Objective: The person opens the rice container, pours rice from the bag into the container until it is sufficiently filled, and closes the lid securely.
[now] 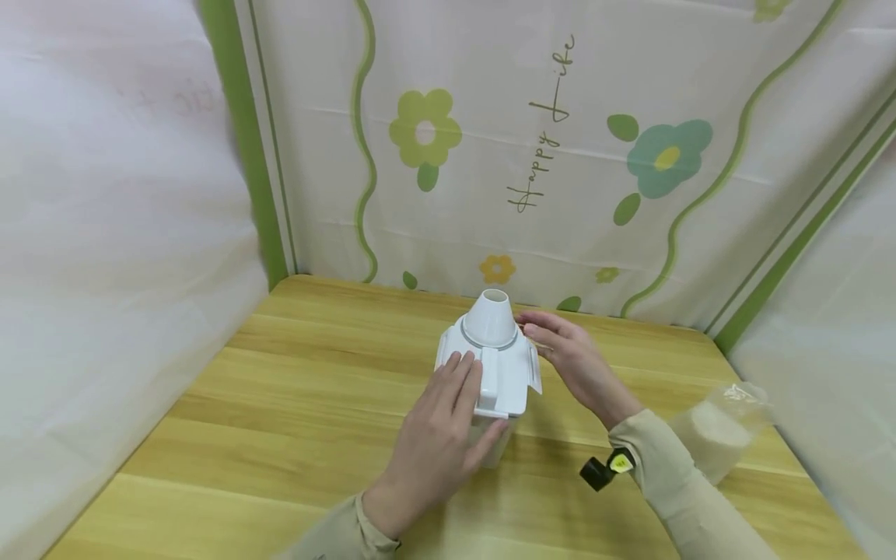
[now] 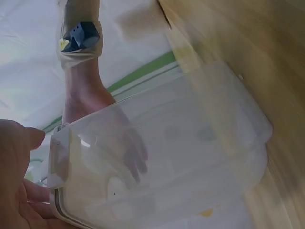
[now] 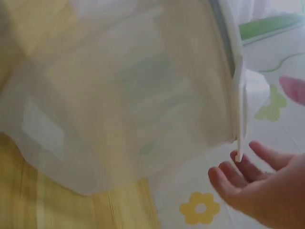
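A tall translucent plastic container [image 2: 167,143] stands upright on the table, its white lid [image 1: 509,377] on top. A white cone-shaped piece [image 1: 492,320] sits on the far part of the lid. My left hand [image 1: 441,435] rests on the near left of the lid, fingers extended and thumb by the near edge. A clip [image 2: 58,157] shows beside it in the left wrist view. My right hand [image 1: 570,358] is at the far right side, its loosely bent fingertips right at a white side flap [image 3: 239,148] that stands out from the lid.
A clear bag of white grains [image 1: 717,432] lies on the wooden table [image 1: 294,404] at the right, beyond my right forearm. A black wrist device [image 1: 607,469] sticks out from my right sleeve. Printed fabric [image 1: 476,47] hangs behind the table and along both sides.
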`<move>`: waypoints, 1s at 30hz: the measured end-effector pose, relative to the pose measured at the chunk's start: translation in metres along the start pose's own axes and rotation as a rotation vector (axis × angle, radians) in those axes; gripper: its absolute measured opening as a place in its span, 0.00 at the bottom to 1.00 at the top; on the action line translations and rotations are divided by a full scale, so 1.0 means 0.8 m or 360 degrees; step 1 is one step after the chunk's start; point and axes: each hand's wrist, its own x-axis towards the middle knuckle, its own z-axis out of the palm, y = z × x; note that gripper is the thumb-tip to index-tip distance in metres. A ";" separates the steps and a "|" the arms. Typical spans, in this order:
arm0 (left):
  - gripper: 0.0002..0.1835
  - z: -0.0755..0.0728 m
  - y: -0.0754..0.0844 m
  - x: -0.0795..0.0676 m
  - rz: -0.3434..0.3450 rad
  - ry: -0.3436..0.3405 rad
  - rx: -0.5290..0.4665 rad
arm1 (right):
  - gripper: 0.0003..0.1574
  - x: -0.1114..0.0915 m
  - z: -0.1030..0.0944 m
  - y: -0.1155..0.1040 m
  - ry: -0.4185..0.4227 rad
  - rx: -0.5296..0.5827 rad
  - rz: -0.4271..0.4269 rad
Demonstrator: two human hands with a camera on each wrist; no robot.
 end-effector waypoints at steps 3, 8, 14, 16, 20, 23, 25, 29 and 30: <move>0.36 0.004 0.000 0.002 -0.0044 -0.0011 0.0044 | 0.35 0.011 0.000 0.001 -0.0106 -0.0137 -0.0029; 0.33 0.008 -0.001 0.005 -0.0100 -0.0038 0.0041 | 0.33 0.024 -0.002 0.008 -0.0211 -0.0141 -0.0057; 0.30 0.009 -0.006 0.006 -0.0037 -0.0006 0.0051 | 0.31 0.025 -0.005 0.016 -0.0202 -0.0179 -0.0094; 0.30 0.008 -0.010 0.006 -0.0022 0.0018 0.0025 | 0.32 0.023 -0.006 0.018 -0.0196 -0.0197 -0.0125; 0.31 0.006 -0.024 0.006 -0.0059 0.0058 -0.0118 | 0.31 0.013 -0.008 0.019 -0.0135 -0.0247 -0.0181; 0.30 0.001 -0.036 0.004 -0.0119 0.0073 -0.0226 | 0.29 0.003 -0.006 0.018 -0.0087 -0.0275 -0.0212; 0.30 -0.003 -0.043 0.002 -0.0183 0.0066 -0.0298 | 0.29 -0.005 -0.002 0.015 -0.0061 -0.0292 -0.0225; 0.28 -0.009 -0.051 0.001 -0.0340 0.0025 -0.0492 | 0.29 -0.023 0.014 -0.004 -0.0015 -0.0383 -0.0256; 0.26 -0.011 -0.052 0.001 -0.0382 0.0011 -0.0543 | 0.29 -0.028 0.018 -0.010 -0.0008 -0.0421 -0.0260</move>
